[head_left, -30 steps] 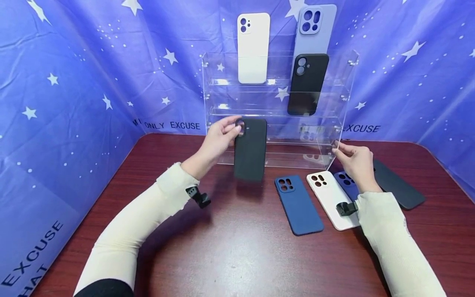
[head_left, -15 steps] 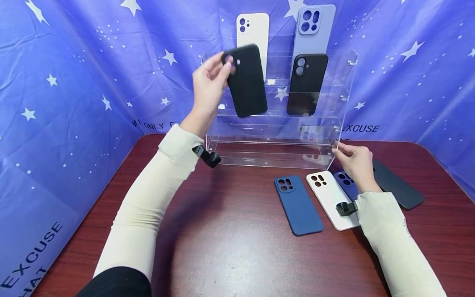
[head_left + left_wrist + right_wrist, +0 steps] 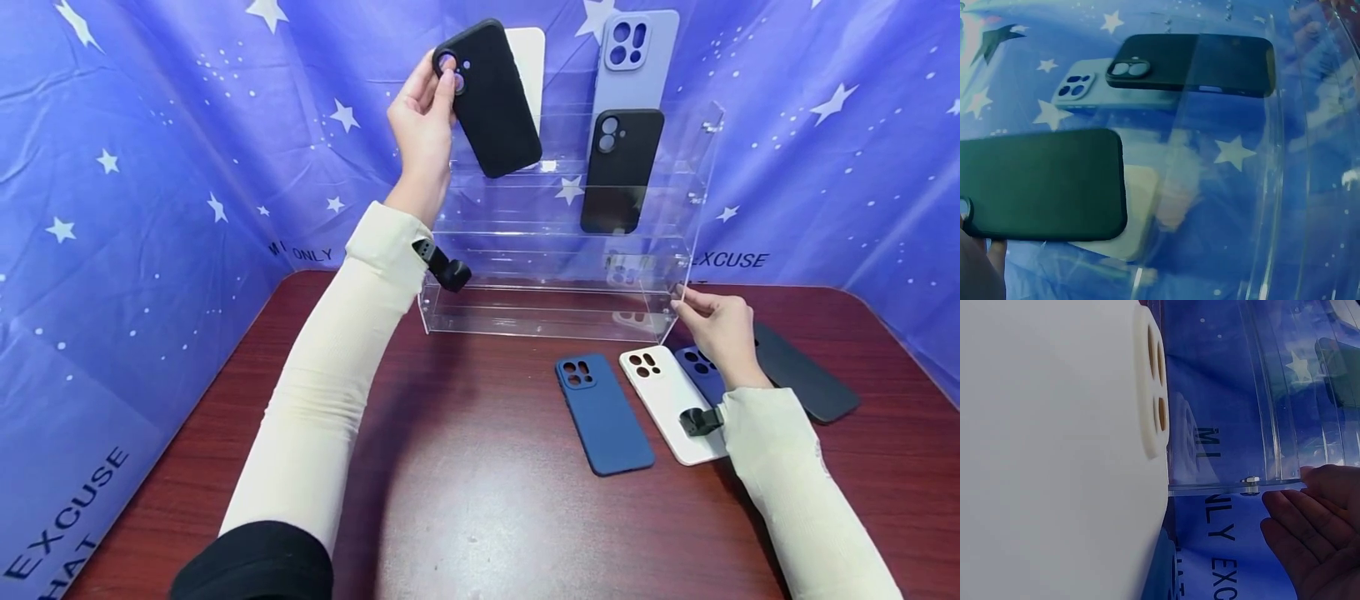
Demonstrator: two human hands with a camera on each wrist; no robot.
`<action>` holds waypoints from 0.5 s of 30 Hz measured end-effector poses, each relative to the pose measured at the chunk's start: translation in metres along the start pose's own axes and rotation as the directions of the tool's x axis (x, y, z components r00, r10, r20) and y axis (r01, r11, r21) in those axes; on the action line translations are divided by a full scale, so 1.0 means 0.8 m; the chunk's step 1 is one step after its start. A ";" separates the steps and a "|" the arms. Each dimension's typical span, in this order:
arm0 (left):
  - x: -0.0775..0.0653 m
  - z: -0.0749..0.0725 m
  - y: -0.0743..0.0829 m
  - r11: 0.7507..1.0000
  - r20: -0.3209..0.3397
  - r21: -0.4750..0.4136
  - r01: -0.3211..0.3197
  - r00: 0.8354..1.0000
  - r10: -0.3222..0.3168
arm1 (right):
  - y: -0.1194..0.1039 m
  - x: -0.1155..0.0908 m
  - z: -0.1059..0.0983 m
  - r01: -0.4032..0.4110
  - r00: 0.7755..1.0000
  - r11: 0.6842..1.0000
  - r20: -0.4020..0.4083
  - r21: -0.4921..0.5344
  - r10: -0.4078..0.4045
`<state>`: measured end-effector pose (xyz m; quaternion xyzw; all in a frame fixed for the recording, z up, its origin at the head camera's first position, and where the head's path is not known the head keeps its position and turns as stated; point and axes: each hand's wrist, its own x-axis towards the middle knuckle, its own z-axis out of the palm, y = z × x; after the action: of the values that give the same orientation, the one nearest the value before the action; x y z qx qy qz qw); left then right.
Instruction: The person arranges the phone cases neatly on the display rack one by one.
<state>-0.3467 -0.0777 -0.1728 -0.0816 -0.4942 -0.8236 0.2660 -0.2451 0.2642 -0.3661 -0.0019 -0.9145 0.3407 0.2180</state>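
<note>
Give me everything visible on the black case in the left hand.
The black case is a slim, matte phone cover with rounded corners, apparently soft plastic or silicone. Its outer back faces the head camera, showing two round lens openings and a smaller hole beside them. The left hand pinches it at the lens corner, holding it raised and tilted, top leaning left. It partly hides the white case; whether they touch is unclear.

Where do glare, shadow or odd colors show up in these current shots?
Head view: bright glare on the table, small glints along the clear rack; left wrist: a greenish cast, turning the held black case dark green; right wrist: the white case looms pale and smooth, the right hand looks dim.
</note>
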 end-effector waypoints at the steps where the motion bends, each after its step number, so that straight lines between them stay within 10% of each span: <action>1: 0.000 0.000 -0.003 1.000 -0.008 0.008 -0.009 1.000 0.009 | 0.000 0.000 0.000 0.000 1.000 1.000 -0.001 0.000 0.000; 15: -0.014 -0.007 -0.037 0.992 -0.091 0.115 -0.053 0.994 0.064 | 0.002 0.000 0.003 -0.001 1.000 1.000 -0.011 0.008 0.001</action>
<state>-0.3520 -0.0676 -0.2025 -0.0416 -0.5241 -0.7892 0.3173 -0.2463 0.2644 -0.3686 -0.0031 -0.9120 0.3444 0.2227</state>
